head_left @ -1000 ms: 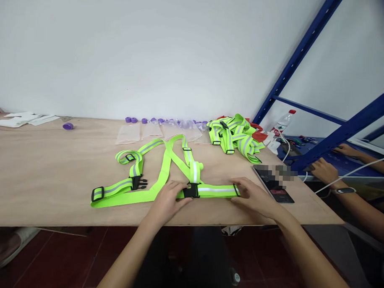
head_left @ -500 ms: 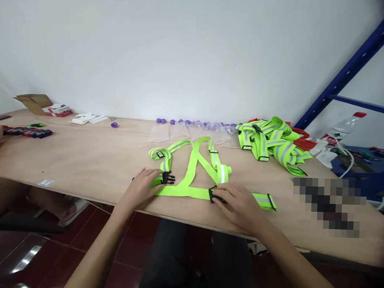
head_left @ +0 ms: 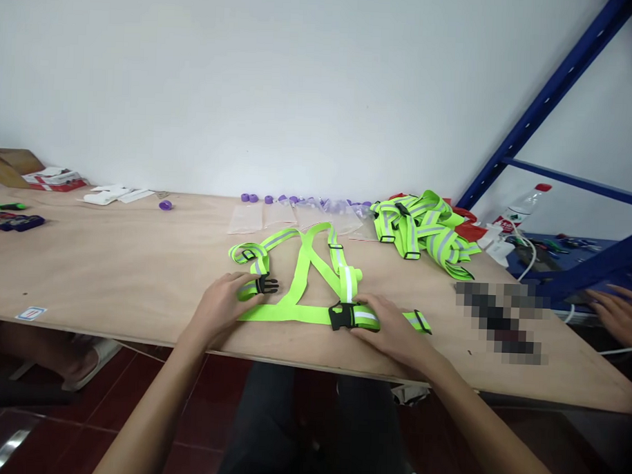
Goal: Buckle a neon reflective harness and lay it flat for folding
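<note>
A neon-yellow reflective strap harness point(head_left: 304, 271) lies spread on the plywood table point(head_left: 113, 257) near its front edge. My left hand point(head_left: 221, 306) rests on the harness's left strap, fingers by a black buckle point(head_left: 266, 285). My right hand point(head_left: 393, 329) presses the right belt strap just right of another black buckle point(head_left: 341, 316). The strap's end with a black slider point(head_left: 421, 321) pokes out beyond my right hand.
A pile of more neon harnesses point(head_left: 422, 230) lies at the back right. Clear bags point(head_left: 296, 214) and purple caps point(head_left: 165, 205) line the far edge. A pixelated patch point(head_left: 500, 319), a water bottle point(head_left: 519, 206), a blue rack point(head_left: 549, 93) and another person's hand point(head_left: 617, 313) are at the right.
My left hand went from the middle buckle to the left strap and buckle. My right hand slid left along the belt strap toward the middle buckle. The view swung left, then partly back.
</note>
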{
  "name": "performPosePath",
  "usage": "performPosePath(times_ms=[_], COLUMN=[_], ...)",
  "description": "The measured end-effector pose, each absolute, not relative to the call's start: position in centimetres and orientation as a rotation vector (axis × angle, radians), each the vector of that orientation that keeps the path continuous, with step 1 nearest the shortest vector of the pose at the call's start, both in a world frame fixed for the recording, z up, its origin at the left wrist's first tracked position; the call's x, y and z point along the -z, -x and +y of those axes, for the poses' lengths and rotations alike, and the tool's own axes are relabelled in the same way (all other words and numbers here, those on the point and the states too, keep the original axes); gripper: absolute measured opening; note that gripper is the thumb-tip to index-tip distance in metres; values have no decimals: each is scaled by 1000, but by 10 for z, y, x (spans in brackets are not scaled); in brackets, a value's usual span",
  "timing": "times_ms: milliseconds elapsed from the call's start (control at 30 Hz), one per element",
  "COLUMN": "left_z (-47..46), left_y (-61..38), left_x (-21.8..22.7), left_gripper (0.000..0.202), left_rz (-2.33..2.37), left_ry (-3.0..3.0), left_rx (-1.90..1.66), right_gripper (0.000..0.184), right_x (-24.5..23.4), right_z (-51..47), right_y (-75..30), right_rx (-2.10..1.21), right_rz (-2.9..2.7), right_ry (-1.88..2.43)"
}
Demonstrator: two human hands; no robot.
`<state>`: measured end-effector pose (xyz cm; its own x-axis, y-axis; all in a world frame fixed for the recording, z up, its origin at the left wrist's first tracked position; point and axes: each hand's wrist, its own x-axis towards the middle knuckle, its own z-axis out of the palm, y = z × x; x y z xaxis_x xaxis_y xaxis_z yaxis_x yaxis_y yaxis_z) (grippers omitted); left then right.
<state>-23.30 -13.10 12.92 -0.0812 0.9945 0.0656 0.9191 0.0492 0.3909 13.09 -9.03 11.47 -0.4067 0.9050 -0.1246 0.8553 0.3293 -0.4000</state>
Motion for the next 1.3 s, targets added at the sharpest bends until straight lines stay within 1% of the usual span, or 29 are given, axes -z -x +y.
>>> performPosePath(times_ms=[133,233,400,567,833,1067,1167,1300], left_z=[-136,-141,-146,-146,-145,-144,-144,-145], left_y=[217,192,155,142,141,141,138,132], left_x=[-131,-127,-111,-98,-97,-97,-96,-94], left_gripper=[53,48,39,40,40,43,43,43], left_rz=[1952,1817,1733,1739,1731,1697,1689,1675], left_ry=[-1934,-1926,-1981,-2001,-2008,-2031,-2027,-1990], left_rx=[-980,-1116,-1039,-973,-1035,-1061,-1076,-1051], right_gripper=[69,71,65,60,57,60,64,64], right_x=[-108,-104,-107,-110,-104,-105,-106,-108], right_z=[-89,-90,-93,-95,-96,-97,-96,-98], right_y=[-129,-131,-131,-132,-133,-132,-129,-122], right_rx=[-702,-719,-691,-657,-640,-638,-667,-735], right_rz=[-2387,-2289,-2184,-2173,-2178,-2170,-2164,-2163], right_ry=[1627,1578,1472,1481,1495,1491,1448,1425])
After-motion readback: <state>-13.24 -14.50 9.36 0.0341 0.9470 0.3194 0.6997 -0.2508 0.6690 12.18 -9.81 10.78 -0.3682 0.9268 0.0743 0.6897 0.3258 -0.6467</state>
